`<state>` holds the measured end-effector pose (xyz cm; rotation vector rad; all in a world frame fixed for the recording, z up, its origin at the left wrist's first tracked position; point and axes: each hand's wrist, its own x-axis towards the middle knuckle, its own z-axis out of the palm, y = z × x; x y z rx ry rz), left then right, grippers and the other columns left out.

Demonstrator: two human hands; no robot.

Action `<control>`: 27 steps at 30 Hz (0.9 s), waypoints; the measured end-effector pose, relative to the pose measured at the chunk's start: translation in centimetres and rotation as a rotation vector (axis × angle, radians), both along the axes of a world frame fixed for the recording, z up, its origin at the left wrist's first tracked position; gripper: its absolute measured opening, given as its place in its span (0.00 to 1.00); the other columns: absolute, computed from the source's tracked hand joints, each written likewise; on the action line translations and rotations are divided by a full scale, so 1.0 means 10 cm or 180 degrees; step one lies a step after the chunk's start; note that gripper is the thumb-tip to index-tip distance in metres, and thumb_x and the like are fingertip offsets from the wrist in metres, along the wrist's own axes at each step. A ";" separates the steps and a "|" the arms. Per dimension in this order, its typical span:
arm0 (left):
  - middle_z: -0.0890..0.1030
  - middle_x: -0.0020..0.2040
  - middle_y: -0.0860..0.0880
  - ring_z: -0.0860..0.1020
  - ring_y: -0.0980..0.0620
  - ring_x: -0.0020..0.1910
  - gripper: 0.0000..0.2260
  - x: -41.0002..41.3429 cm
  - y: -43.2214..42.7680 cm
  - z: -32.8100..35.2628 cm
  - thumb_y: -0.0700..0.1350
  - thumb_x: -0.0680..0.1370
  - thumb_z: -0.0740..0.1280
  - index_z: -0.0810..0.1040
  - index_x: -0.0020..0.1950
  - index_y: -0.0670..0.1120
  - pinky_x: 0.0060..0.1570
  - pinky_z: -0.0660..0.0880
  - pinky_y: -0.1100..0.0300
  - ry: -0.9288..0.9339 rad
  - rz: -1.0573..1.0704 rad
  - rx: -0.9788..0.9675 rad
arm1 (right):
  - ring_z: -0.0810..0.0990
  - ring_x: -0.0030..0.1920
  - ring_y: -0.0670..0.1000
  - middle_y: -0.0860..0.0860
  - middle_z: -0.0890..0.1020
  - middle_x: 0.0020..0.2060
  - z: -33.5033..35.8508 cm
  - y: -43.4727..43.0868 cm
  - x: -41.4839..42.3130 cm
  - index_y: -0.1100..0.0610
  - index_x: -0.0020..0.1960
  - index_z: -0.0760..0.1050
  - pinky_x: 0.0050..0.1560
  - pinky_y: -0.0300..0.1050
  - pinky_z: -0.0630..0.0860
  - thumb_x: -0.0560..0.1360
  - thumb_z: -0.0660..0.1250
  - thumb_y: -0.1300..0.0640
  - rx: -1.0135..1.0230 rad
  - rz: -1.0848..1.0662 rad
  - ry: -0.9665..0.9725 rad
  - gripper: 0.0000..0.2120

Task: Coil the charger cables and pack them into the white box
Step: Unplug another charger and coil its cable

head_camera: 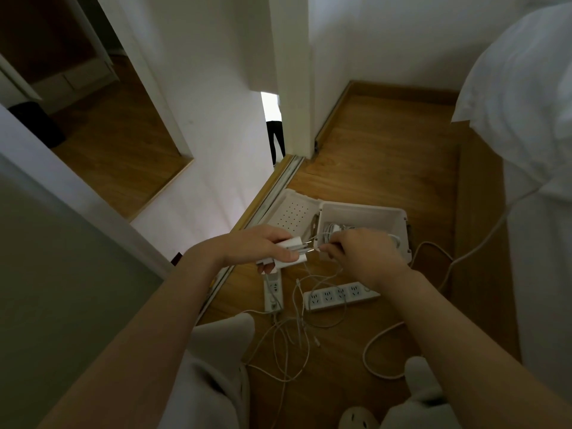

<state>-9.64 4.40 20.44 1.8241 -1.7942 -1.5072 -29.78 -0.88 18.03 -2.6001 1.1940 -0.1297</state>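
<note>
left hand [263, 247] gripping white charger [289, 253], right hand [356, 252] pinching its cable [312, 243]

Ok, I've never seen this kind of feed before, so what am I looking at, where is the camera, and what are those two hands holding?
There is no machine here: this is one wide-angle camera worn on a person's head, looking down at their own bare arms. The left hand grips a white plug-in charger block. The right hand pinches a thin white cable at the rim of the open white plastic box, where one coiled cable already lies. On the wooden floor lie two white power strips and a loose tangle of thin white cables, not yet coiled.
</note>
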 end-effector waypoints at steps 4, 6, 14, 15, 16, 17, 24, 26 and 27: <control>0.78 0.53 0.44 0.77 0.48 0.46 0.12 -0.01 -0.01 -0.06 0.49 0.77 0.66 0.75 0.59 0.46 0.42 0.75 0.61 -0.0365 -0.0032 -0.0285 | 0.76 0.34 0.46 0.47 0.79 0.36 0.02 0.06 0.06 0.52 0.44 0.76 0.32 0.38 0.64 0.80 0.55 0.44 -0.0350 -0.0100 0.0032 0.16; 0.77 0.53 0.46 0.76 0.50 0.47 0.12 -0.04 -0.02 -0.08 0.49 0.76 0.67 0.74 0.58 0.48 0.46 0.75 0.58 -0.0580 0.0008 -0.0552 | 0.75 0.34 0.47 0.48 0.78 0.35 0.02 0.09 0.10 0.52 0.44 0.77 0.34 0.39 0.66 0.80 0.54 0.46 -0.0352 -0.0216 0.0014 0.17; 0.74 0.62 0.49 0.74 0.50 0.57 0.23 -0.24 -0.04 -0.16 0.47 0.75 0.70 0.67 0.68 0.49 0.56 0.74 0.53 -0.1286 0.0369 -0.1533 | 0.75 0.33 0.47 0.50 0.78 0.35 -0.01 0.13 0.16 0.56 0.45 0.78 0.33 0.40 0.71 0.81 0.54 0.53 0.0147 -0.0808 -0.0442 0.16; 0.73 0.62 0.49 0.73 0.50 0.57 0.23 -0.25 -0.04 -0.17 0.47 0.75 0.69 0.66 0.68 0.49 0.56 0.74 0.53 -0.1350 0.0326 -0.1584 | 0.76 0.32 0.48 0.50 0.79 0.34 0.00 0.11 0.14 0.57 0.44 0.78 0.33 0.42 0.73 0.81 0.55 0.53 0.0245 -0.0880 -0.0503 0.16; 0.73 0.62 0.49 0.73 0.50 0.58 0.23 -0.26 -0.05 -0.18 0.47 0.75 0.69 0.66 0.67 0.49 0.56 0.74 0.53 -0.1407 0.0268 -0.1627 | 0.77 0.32 0.49 0.51 0.79 0.34 0.00 0.09 0.13 0.58 0.44 0.78 0.34 0.44 0.75 0.80 0.56 0.53 0.0338 -0.0960 -0.0578 0.16; 0.73 0.62 0.48 0.73 0.49 0.58 0.23 -0.27 -0.06 -0.19 0.47 0.75 0.69 0.66 0.67 0.49 0.56 0.74 0.53 -0.1460 0.0212 -0.1677 | 0.77 0.32 0.50 0.52 0.79 0.33 0.01 0.07 0.11 0.59 0.43 0.79 0.35 0.46 0.77 0.80 0.57 0.54 0.0409 -0.1038 -0.0672 0.15; 0.72 0.61 0.47 0.74 0.48 0.56 0.21 -0.34 -0.13 -0.30 0.45 0.75 0.69 0.65 0.64 0.48 0.54 0.76 0.49 -0.1203 0.0636 -0.1814 | 0.76 0.33 0.46 0.50 0.79 0.36 0.08 0.09 0.10 0.59 0.46 0.77 0.33 0.37 0.71 0.80 0.58 0.55 0.0477 -0.0979 -0.0989 0.11; 0.71 0.61 0.46 0.74 0.48 0.56 0.21 -0.36 -0.15 -0.31 0.44 0.75 0.69 0.65 0.65 0.47 0.54 0.76 0.51 -0.0997 0.0995 -0.1767 | 0.79 0.40 0.48 0.50 0.81 0.40 0.07 0.14 0.14 0.56 0.52 0.75 0.46 0.44 0.76 0.80 0.58 0.54 0.0514 -0.0795 -0.0916 0.09; 0.70 0.62 0.46 0.73 0.48 0.56 0.22 -0.36 -0.15 -0.31 0.44 0.76 0.69 0.64 0.66 0.46 0.55 0.75 0.52 -0.1021 0.1143 -0.1744 | 0.79 0.43 0.49 0.50 0.81 0.42 0.06 0.16 0.16 0.56 0.53 0.74 0.52 0.48 0.75 0.80 0.58 0.54 0.0492 -0.0716 -0.0809 0.09</control>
